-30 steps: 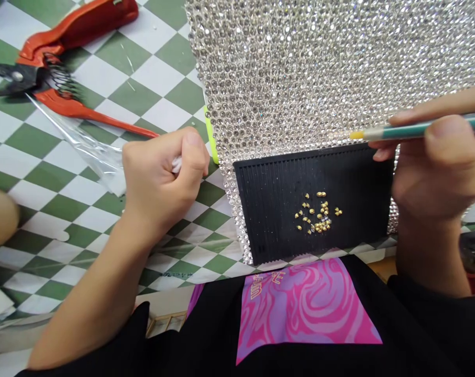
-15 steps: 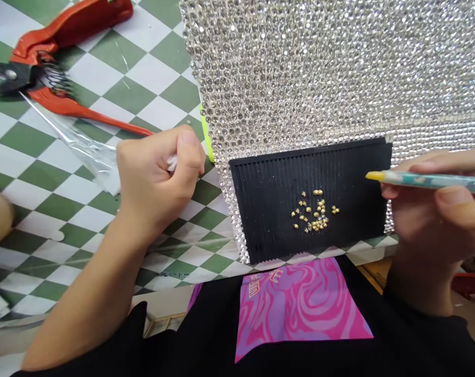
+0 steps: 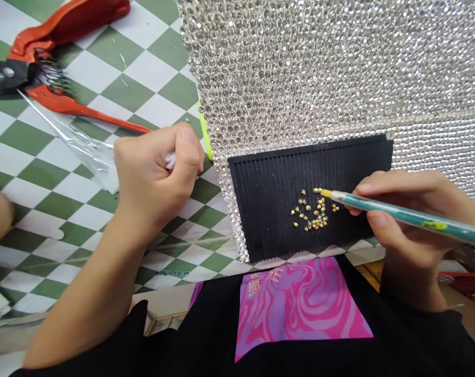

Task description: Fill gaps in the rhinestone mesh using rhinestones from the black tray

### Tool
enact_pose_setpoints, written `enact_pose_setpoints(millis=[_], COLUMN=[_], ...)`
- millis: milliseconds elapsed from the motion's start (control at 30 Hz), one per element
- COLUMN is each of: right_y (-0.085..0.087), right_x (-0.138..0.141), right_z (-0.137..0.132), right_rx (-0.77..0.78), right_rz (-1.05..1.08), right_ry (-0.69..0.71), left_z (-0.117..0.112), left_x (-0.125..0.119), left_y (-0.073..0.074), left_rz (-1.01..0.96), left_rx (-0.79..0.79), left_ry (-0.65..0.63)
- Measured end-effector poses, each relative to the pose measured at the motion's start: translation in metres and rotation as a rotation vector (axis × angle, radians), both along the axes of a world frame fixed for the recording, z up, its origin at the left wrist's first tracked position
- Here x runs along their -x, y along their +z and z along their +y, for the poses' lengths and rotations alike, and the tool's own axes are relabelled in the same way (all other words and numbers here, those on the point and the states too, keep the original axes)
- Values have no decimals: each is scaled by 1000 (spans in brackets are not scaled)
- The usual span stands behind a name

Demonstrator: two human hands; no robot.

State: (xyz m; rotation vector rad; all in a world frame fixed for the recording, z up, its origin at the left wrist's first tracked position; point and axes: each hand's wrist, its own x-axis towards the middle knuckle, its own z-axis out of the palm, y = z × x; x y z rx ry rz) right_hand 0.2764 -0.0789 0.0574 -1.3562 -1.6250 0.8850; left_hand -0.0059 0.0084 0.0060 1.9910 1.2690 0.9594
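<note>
Pencil-like stick at a scatter of gold stones, on a tray beside a glittering panel

A person in a black top (image 3: 206, 324) sits at a bench (image 3: 141, 70) covered in green and white checks. The right hand (image 3: 413, 209) is clamped on a slim, teal-green pencil-like stick (image 3: 398, 212) with a yellow tip, slanting leftward over a flat, ribbed black tray (image 3: 268, 193). Its tip is at the upper edge of a loose cluster of tiny gold, pointed stones (image 3: 319, 223) in the middle of the tray; whether it touches one cannot be told. The tray lies over the near edge of a large panel of silver rhinestones (image 3: 300, 68).

The left hand (image 3: 156, 173) is a fist closed around a small white item (image 3: 170, 159), mostly hidden. Behind it lie red-handled shears (image 3: 51, 99) with dark blades and a crumpled clear plastic wrapper (image 3: 84, 152).

Writing is scant: the top's pink and purple swirled print (image 3: 304, 303) carries outlined letters, one like an E, the rest cut off by folds. Dark marks (image 3: 172, 273) on the bench cover and a yellow patch on the stick are too small to read.
</note>
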Motion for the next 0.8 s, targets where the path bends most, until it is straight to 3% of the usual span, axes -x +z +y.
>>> enact_pose_setpoints(millis=[100, 367, 567, 800], right_y=[6, 6, 4, 8], right_x=[0, 6, 7, 4], right_z=[7, 6, 11, 11], right_rx=[-31, 31, -15, 36], right_rz=[-135, -341, -327, -246], right_ry=[163, 116, 176, 169], left_z=[0, 0, -1, -2], left_x=[0, 1, 1, 1], left_y=[0, 0, 0, 0], left_rz=[1, 3, 3, 22], left_rx=[11, 22, 24, 35], left_ry=[3, 8, 5, 17])
